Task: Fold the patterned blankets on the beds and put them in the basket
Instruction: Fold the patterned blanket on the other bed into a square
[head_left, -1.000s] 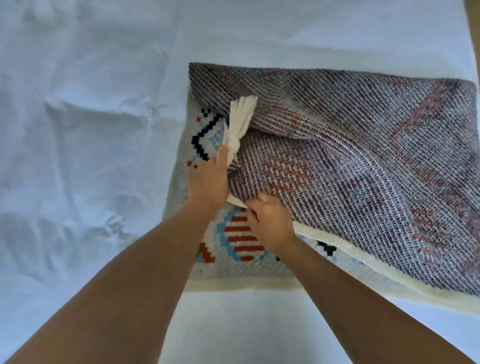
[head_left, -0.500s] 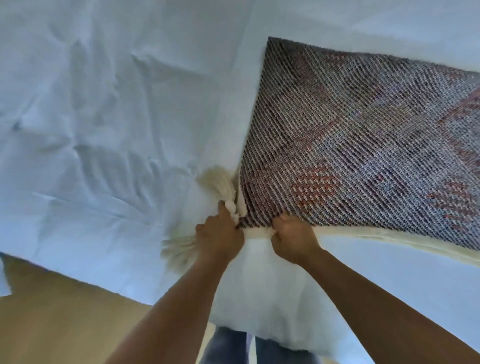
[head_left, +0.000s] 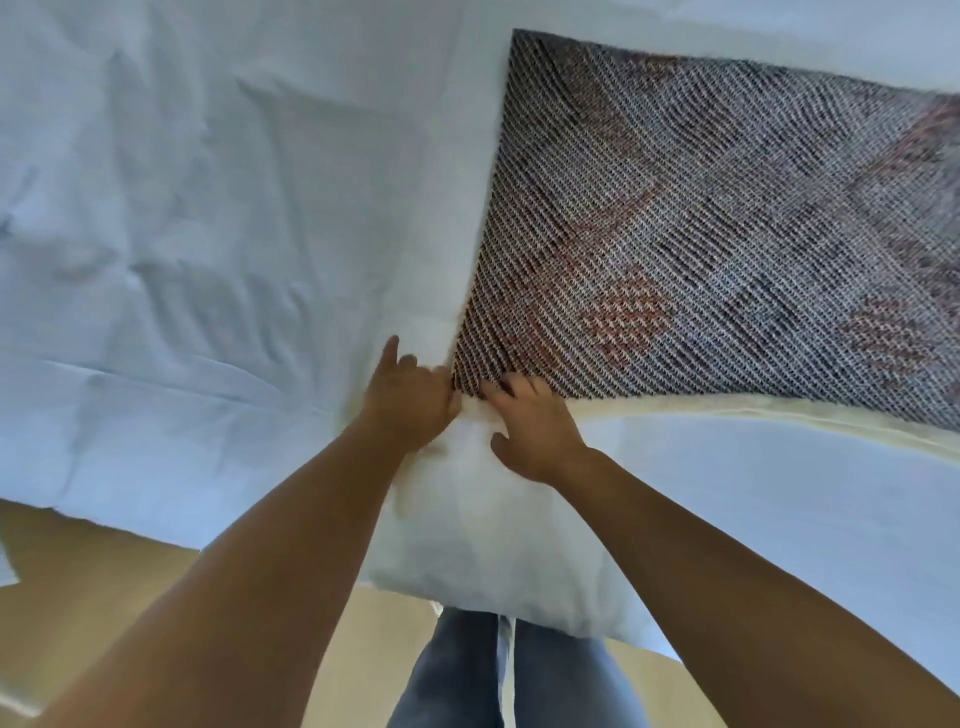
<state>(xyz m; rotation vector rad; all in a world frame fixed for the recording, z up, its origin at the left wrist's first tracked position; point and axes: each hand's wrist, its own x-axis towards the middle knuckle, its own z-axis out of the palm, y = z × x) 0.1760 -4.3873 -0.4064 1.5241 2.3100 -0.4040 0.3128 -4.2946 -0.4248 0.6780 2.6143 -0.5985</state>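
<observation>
Patterned blanket (head_left: 701, 234): 7 o'clock corner is pressed to the bed (head_left: 208, 208) by the unclenched right hand (head_left: 535, 426), likely squaring the fold; left hand (head_left: 410, 400) grip cannot be told.

A wrinkled white sheet (head_left: 208, 208) overhangs tan flooring (head_left: 130, 571) beside blue-jeaned legs (head_left: 457, 675).

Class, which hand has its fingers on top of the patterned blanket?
The right hand: its fingertips lie on the blanket corner; the left hand sits beside it, index finger out over the sheet.
</observation>
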